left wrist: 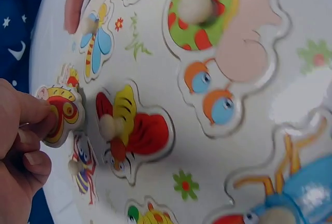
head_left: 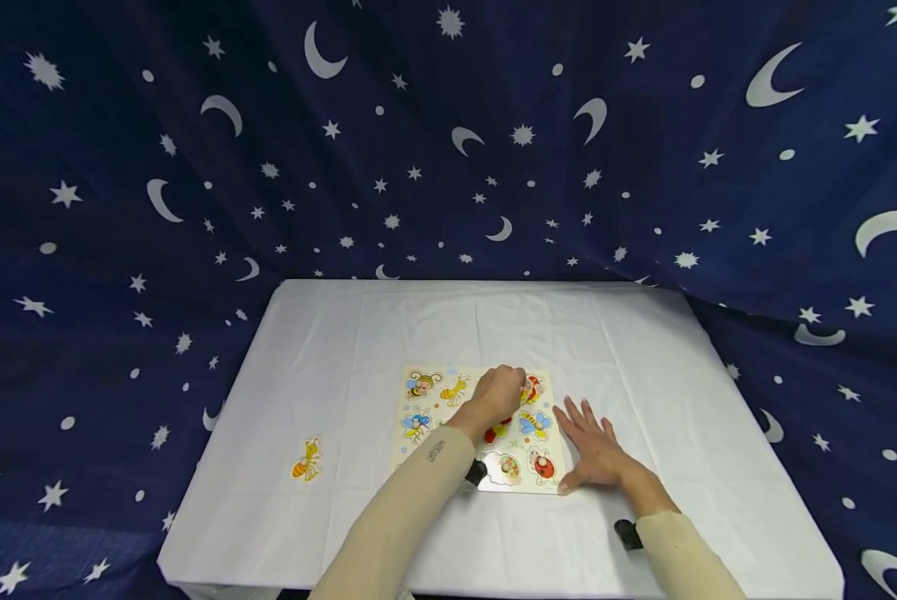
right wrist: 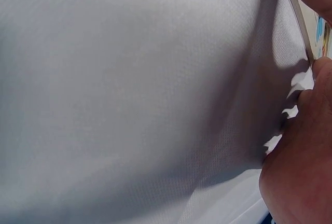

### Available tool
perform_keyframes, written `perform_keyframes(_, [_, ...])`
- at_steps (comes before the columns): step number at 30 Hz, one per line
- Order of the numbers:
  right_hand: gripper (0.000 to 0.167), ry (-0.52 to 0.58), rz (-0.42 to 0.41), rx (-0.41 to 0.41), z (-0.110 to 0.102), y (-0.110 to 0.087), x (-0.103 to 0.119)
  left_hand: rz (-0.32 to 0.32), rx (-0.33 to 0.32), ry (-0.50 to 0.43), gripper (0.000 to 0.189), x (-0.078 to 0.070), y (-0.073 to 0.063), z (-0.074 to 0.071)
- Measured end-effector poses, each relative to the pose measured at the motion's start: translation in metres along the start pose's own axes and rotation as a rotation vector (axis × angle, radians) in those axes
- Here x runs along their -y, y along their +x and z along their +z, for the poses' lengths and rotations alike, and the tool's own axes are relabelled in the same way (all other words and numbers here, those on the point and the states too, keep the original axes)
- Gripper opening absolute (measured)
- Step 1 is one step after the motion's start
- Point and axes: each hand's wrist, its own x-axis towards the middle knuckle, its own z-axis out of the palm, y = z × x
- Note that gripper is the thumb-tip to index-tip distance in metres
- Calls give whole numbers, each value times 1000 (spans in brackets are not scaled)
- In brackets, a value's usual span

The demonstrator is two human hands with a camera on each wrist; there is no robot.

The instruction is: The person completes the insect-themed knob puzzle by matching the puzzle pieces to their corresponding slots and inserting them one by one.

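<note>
A wooden peg puzzle board with insect pictures lies on the table. My left hand reaches over its far right part. In the left wrist view, the thumb and fingers of that hand pinch a red and yellow butterfly puzzle piece, tilted close over the board; its knob is hidden by the fingers. My right hand rests with spread, straight fingers along the board's right edge. Its thumb and fingers also show in the right wrist view beside the board's edge.
A loose yellow and orange insect piece lies on the white tablecloth, left of the board. Several pieces with wooden knobs sit in the board, among them a snail and a red-winged insect. A dark starry curtain surrounds the table.
</note>
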Motion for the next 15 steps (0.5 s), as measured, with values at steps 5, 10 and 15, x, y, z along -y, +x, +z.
perform_keyframes(5, [142,-7,-9,-12,2,0,1,11,-24,-47,13,-3,3,5])
perform_keyframes(10, [142,-15,-13,-21,3,2,0,26,-26,-40,15,-6,7,8])
perform_keyframes(15, [141,11,-7,-20,3,0,-1,29,-17,-11,13,-12,13,9])
